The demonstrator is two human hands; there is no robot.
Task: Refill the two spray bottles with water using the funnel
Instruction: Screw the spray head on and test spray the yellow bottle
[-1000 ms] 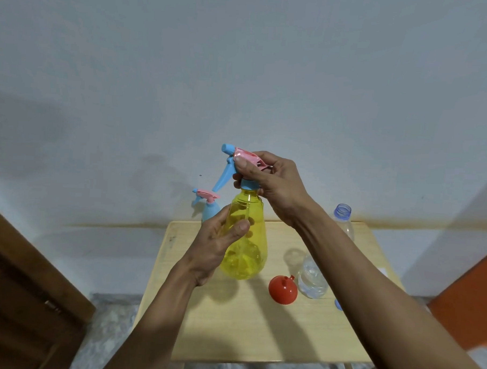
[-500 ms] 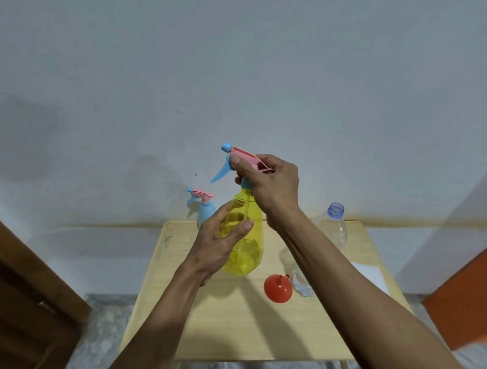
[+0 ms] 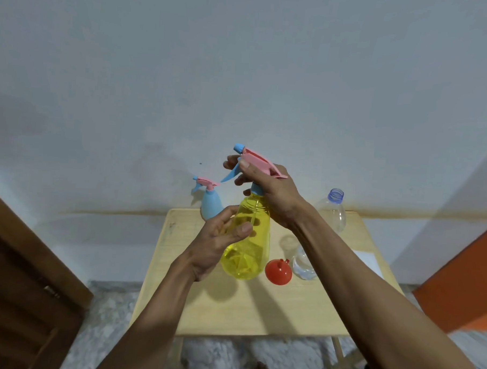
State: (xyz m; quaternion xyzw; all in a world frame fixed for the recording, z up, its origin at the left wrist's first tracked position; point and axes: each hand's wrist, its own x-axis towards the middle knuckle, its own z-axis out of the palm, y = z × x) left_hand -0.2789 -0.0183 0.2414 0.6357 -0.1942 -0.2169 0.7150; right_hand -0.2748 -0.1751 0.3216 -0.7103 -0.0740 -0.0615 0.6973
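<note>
I hold a yellow spray bottle (image 3: 251, 240) in the air above the table. My left hand (image 3: 217, 241) grips its body from the left. My right hand (image 3: 272, 196) wraps its pink and blue spray head (image 3: 254, 159) at the neck. A second, blue spray bottle (image 3: 209, 202) stands upright at the table's back edge, behind my left hand. An orange funnel (image 3: 278, 271) lies mouth down on the table, right of the yellow bottle. A clear water bottle (image 3: 332, 210) without a cap stands behind my right forearm, its lower part holding water.
The small wooden table (image 3: 231, 309) stands against a pale wall. A white sheet (image 3: 368, 259) lies near its right edge. A brown door (image 3: 23, 286) is at the left and an orange panel (image 3: 461, 277) at the right.
The view has shifted slightly. My right hand has turned on the spray head, so the nozzle now points more up and left. The left hand keeps its grip on the bottle.
</note>
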